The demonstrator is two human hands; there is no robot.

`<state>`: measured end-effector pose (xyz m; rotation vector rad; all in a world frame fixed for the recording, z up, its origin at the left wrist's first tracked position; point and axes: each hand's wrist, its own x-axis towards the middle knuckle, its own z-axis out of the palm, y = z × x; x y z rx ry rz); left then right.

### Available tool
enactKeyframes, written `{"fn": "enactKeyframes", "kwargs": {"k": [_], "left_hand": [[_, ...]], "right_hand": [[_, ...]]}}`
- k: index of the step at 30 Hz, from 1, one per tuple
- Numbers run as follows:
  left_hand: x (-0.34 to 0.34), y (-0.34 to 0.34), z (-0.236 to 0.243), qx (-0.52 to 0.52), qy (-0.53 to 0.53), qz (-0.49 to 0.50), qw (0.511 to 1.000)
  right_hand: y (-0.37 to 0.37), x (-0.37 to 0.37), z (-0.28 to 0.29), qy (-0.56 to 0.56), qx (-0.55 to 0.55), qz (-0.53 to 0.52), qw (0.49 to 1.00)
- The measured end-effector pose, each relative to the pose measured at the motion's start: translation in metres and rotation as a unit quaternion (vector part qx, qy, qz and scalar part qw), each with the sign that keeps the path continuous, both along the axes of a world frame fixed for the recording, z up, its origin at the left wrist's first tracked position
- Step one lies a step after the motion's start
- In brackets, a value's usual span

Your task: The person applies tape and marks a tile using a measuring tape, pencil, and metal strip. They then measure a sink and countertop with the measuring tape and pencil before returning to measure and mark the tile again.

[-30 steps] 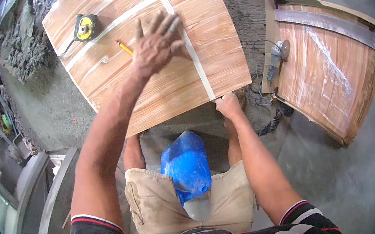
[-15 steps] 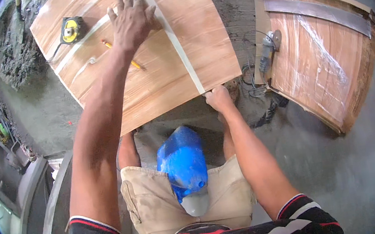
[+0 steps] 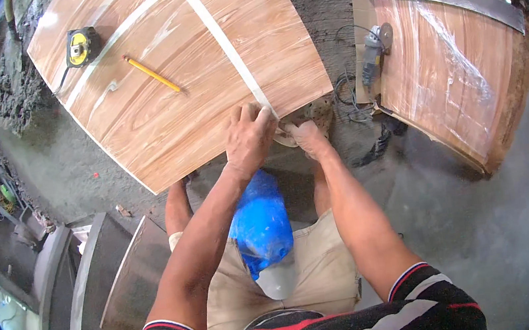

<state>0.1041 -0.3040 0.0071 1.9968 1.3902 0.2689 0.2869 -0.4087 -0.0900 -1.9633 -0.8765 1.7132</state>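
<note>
A large wood-grain tile lies in front of me, crossed by strips of white tape. Near the tile's close edge, my left hand is closed, its thumb and forefinger pinching the long tape strip. Just right of it, my right hand is closed too, its fingertips at the tape's end beside the edge; what lies inside its fingers is partly hidden. A yellow pencil and a yellow-and-black tape measure rest on the tile.
To the right lies a plastic-wrapped wood-grain panel, with an angle grinder and its cord at its left edge. A blue container is between my legs. Grey mortar is heaped far left; slabs lean at lower left.
My left hand has come back from the tile's far part to the near edge, beside my right hand. My right hand stays near the tape's end.
</note>
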Motion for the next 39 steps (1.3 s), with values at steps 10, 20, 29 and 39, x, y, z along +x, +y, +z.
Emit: {"fn": "enactKeyframes", "kwargs": {"k": [10, 20, 29, 39], "left_hand": [[0.003, 0.01, -0.018, 0.088, 0.009, -0.109, 0.99], [0.019, 0.024, -0.024, 0.001, 0.033, -0.261, 0.965], [0.016, -0.027, 0.038, -0.242, 0.012, -0.062, 0.968], [0.003, -0.076, -0.022, -0.464, -0.508, 0.645, 0.333]], "right_hand": [[0.009, -0.017, -0.001, 0.04, -0.172, -0.153, 0.972], [0.007, -0.01, -0.012, 0.313, -0.238, -0.259, 0.882], [0.023, 0.01, 0.007, 0.393, -0.29, -0.23, 0.842], [0.041, 0.022, -0.003, 0.392, -0.333, -0.13, 0.848]]}}
